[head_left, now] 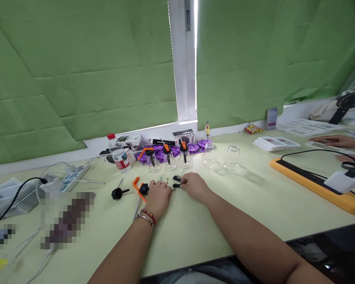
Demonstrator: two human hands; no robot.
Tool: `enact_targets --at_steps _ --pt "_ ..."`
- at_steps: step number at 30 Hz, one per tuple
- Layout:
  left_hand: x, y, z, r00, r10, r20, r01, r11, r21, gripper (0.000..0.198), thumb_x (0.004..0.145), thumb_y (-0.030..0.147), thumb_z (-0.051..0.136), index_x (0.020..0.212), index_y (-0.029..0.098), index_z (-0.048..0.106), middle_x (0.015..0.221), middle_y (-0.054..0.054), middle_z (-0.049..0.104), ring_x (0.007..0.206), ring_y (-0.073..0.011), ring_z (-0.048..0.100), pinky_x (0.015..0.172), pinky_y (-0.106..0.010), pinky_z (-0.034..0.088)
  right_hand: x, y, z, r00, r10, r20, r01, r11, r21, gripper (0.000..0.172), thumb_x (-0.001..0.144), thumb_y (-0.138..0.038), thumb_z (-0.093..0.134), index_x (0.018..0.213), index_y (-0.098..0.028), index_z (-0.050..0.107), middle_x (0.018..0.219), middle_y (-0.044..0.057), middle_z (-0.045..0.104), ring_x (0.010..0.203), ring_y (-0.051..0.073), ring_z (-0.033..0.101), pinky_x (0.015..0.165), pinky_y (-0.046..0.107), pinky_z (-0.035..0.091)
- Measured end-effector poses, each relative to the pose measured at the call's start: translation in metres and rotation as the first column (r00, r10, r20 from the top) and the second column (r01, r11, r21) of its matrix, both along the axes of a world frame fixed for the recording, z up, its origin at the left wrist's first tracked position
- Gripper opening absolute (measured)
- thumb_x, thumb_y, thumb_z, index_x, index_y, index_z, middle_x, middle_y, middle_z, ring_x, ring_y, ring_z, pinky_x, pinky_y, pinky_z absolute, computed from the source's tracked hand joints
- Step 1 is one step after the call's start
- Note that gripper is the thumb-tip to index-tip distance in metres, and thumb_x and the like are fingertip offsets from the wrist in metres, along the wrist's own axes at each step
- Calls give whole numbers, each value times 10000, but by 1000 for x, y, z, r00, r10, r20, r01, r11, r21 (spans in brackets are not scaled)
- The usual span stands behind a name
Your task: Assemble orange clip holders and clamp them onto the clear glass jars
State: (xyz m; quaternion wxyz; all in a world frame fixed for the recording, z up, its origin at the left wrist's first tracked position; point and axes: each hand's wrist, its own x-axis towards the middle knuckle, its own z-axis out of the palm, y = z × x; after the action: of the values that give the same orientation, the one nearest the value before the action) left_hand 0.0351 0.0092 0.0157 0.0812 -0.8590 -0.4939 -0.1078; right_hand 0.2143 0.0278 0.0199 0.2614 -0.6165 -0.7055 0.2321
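Observation:
My left hand (159,196) rests knuckles-up on the pale green table (195,225), fingers curled on a black and orange pump head (142,188) with a thin metal tube. My right hand (194,185) is closed in a pinch on a small black part (177,184). Another small black part (176,178) and several tiny screws (165,181) lie between the hands. A loose black pump piece (117,193) lies to the left. Three small glass bottles fitted with black and orange pump heads (167,157) stand behind, and two bare glass bottles (232,157) are to their right.
Purple plastic discs (195,146), small boxes and a red-capped water bottle (119,154) line the back wall. A power strip (73,175) and cables lie left. An orange-edged tray (316,183) sits right. Another person's hands (337,141) are at the far right.

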Motion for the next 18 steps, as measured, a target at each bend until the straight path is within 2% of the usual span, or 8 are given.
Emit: enact_targets --at_steps 3,5,7,9,10,13,18 --pt "-2 -1 2 1000 3 -7 -3 1000 -10 284 897 204 396 760 203 645 794 -75 631 847 -227 535 857 -417 290 -7 -8 5 985 5 170 -14 999 50 110 740 -174 631 786 -211 724 827 52 683 803 202 592 646 264 382" --pt "-5 -2 4 1000 5 -10 -5 1000 -17 278 888 198 402 754 203 646 792 -75 635 843 -224 540 854 -414 290 -11 -15 8 979 59 197 -88 986 141 110 754 -188 634 785 -217 735 888 59 676 874 212 582 689 268 383" --pt "-7 -3 5 1000 8 -12 -8 1000 -21 270 876 189 414 739 202 647 792 -76 638 845 -223 544 853 -413 291 -15 -22 10 959 231 163 -257 952 166 101 743 -200 661 791 -233 743 912 35 674 860 187 585 692 252 384" --pt "-9 -3 5 1000 12 -14 -12 1000 -21 265 867 183 422 725 199 646 786 -77 639 844 -225 546 850 -415 292 -18 -28 9 897 427 114 -437 896 85 108 688 -178 712 767 -242 747 824 0 679 760 151 591 645 231 380" --pt "-10 -3 5 1000 13 -15 -14 1000 -19 263 865 182 425 723 198 645 784 -78 640 844 -226 546 850 -416 292 -20 -31 8 869 486 93 -490 871 29 119 654 -158 733 742 -237 746 760 -13 674 707 139 585 616 225 374" --pt "-11 -3 5 1000 13 -20 -14 1000 -8 266 865 175 422 718 193 643 780 -80 640 836 -227 544 849 -421 292 -23 -34 2 861 506 47 -503 862 -70 128 598 -109 759 673 -208 727 629 -30 643 606 117 556 563 215 355" --pt "-10 -3 5 999 -3 -32 3 1000 3 264 862 156 427 688 185 624 751 -67 632 806 -217 540 837 -413 294 -23 -25 0 872 489 -14 -486 863 -138 103 593 -111 762 640 -170 692 605 -28 624 566 103 533 534 203 357"
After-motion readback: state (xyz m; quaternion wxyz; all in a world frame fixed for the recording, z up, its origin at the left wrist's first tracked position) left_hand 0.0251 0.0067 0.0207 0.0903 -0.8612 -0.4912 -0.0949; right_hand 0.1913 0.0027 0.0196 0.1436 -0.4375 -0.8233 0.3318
